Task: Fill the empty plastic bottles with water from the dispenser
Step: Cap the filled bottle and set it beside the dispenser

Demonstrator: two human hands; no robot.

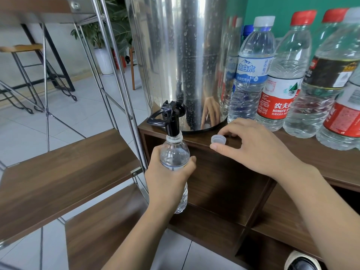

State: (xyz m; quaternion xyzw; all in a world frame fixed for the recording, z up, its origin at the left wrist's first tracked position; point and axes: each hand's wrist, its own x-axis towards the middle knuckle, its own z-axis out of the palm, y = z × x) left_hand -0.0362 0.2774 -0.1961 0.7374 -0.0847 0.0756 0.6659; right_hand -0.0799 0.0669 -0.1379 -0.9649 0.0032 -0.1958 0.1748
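A mirror-glossy, droplet-beaded steel dispenser drum [185, 55] is seen; at 5 o'clock, matt wood-grain brown shelving [224, 172].

Clear uncapped bottle [174, 154] upright, mouth under black tap [171, 118] of steel dispenser [175, 55] — cap [218, 140] on shelf edge.
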